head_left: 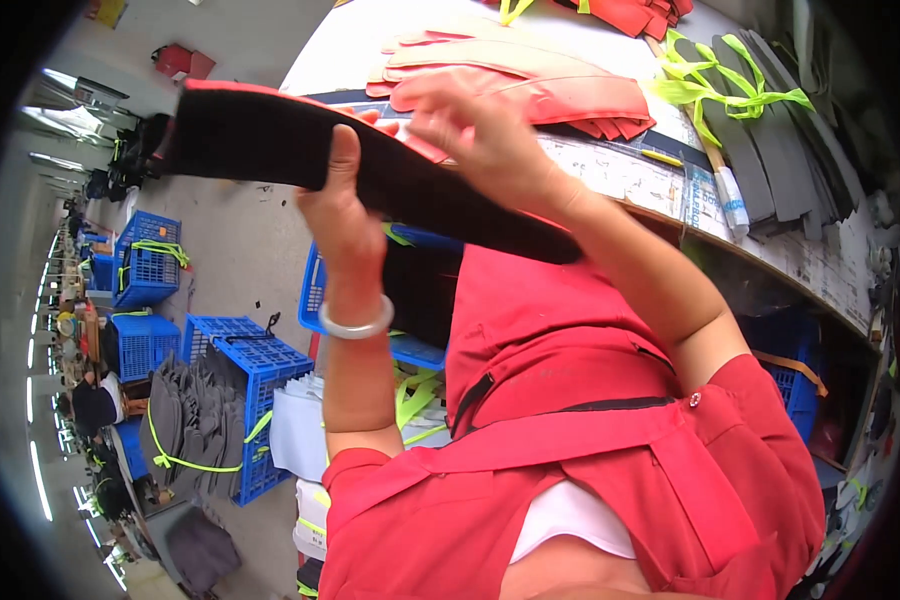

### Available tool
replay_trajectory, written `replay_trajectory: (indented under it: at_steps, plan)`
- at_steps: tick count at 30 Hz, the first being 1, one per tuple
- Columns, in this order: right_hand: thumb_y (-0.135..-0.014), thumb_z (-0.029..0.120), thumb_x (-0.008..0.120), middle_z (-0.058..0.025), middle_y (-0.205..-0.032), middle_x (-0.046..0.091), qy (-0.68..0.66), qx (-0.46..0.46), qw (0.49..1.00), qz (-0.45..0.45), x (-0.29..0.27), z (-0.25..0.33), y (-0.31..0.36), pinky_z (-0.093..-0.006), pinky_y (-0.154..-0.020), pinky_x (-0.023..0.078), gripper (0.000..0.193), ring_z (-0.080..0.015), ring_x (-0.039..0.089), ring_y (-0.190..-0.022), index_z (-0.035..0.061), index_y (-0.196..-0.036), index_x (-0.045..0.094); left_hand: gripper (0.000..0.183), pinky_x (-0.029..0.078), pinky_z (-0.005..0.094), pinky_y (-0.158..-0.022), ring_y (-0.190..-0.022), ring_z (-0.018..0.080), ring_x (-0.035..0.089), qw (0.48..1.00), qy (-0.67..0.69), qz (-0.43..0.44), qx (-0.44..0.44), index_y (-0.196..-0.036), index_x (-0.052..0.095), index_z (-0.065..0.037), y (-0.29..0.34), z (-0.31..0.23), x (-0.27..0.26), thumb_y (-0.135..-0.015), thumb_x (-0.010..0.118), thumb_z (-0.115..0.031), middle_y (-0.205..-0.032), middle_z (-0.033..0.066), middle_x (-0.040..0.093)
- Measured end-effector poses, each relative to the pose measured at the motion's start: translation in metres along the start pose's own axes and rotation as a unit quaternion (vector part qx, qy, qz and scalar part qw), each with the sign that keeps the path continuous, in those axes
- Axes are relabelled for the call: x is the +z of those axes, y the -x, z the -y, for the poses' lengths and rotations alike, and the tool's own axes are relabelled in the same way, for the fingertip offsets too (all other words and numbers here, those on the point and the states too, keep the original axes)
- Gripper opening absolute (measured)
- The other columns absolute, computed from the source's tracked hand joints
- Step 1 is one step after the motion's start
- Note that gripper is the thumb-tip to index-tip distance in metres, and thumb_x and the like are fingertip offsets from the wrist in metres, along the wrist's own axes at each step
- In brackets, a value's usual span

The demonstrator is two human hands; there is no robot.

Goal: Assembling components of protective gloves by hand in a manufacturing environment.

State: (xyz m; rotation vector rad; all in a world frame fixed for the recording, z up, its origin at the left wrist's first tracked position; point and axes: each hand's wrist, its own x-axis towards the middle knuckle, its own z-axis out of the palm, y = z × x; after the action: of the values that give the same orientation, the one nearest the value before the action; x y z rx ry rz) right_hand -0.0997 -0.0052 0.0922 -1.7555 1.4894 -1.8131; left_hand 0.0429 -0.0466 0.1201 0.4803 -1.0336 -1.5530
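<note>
A long, curved black panel (260,135) with a red top edge stretches slantwise in front of me. My left hand (345,215), with a pale bangle at the wrist, grips it, thumb flat on the black face and fingertips showing over the far edge. My right hand (480,135) is raised beside the panel's far edge with bent fingers apart and nothing visible in them. Whether it touches the panel I cannot tell. Just beyond it, red curved fabric pieces (570,90) lie fanned in a pile on the worktable (610,165).
Grey strips (780,140) tied with a neon yellow-green band (735,85) lie on the table's right, near a wooden stick with a wrapped end (733,205). On the floor at left, blue crates (260,375) stand by bundled grey pieces (195,425). Another blue crate (312,290) is below the panel.
</note>
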Motion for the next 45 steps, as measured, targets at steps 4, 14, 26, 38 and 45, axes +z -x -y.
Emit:
replay_trajectory:
  at_steps: [4,14,26,38,45]
  plan:
    - [-0.088,0.025,0.066,-0.0194,-0.087,0.067,0.047,0.089,0.992,0.077,-0.006,-0.018,0.044,-0.0379,-0.072,0.051,0.027,-0.0313,0.066,-0.081,0.0023,-0.103,0.067,0.025,0.052,0.0294,-0.084,-0.095,0.0168,0.062,0.998,0.015,0.025,-0.049,-0.114,0.060,-0.001,0.019,0.059,-0.028,-0.090,0.066,-0.006,-0.104,0.0067,0.064]
    - [-0.089,0.020,0.065,-0.0117,-0.079,0.067,-0.050,0.273,0.950,0.142,-0.015,-0.053,0.090,-0.0276,-0.067,0.050,0.024,-0.0115,0.063,-0.073,0.0005,-0.102,0.068,0.022,0.049,0.0257,-0.085,-0.093,0.0123,0.061,0.975,0.073,-0.006,-0.209,-0.109,0.064,-0.001,0.069,0.109,-0.061,-0.088,0.069,-0.005,-0.104,0.0038,0.064]
    - [-0.091,0.020,0.064,-0.0128,-0.069,0.057,-0.017,0.168,0.978,0.126,0.002,-0.057,0.113,-0.0297,-0.060,0.046,0.021,-0.0111,0.052,-0.063,-0.0006,-0.086,0.061,0.018,0.052,0.0326,-0.087,-0.096,0.0171,0.062,0.991,-0.001,-0.029,-0.132,-0.110,0.061,-0.003,0.092,0.136,-0.077,-0.092,0.062,-0.005,-0.105,0.0065,0.064]
    - [-0.092,0.022,0.061,-0.0164,-0.074,0.059,0.013,0.258,0.947,0.189,-0.001,-0.048,0.110,-0.0352,-0.063,0.046,0.022,-0.0236,0.059,-0.067,0.0005,-0.089,0.060,0.019,0.049,0.0251,-0.082,-0.090,0.0102,0.059,0.976,0.061,-0.032,-0.208,-0.105,0.062,-0.007,0.102,0.125,-0.081,-0.088,0.068,-0.002,-0.100,-0.0006,0.062]
    - [-0.089,0.025,0.061,-0.0140,-0.074,0.061,0.160,0.087,0.944,0.275,-0.012,-0.046,0.105,-0.0429,-0.066,0.048,0.023,-0.0351,0.061,-0.076,0.0042,-0.079,0.057,0.013,0.052,0.0238,-0.074,-0.077,0.0107,0.064,0.942,0.021,0.012,-0.334,-0.097,0.067,0.002,0.092,0.110,-0.107,-0.090,0.067,-0.009,-0.091,0.0068,0.069]
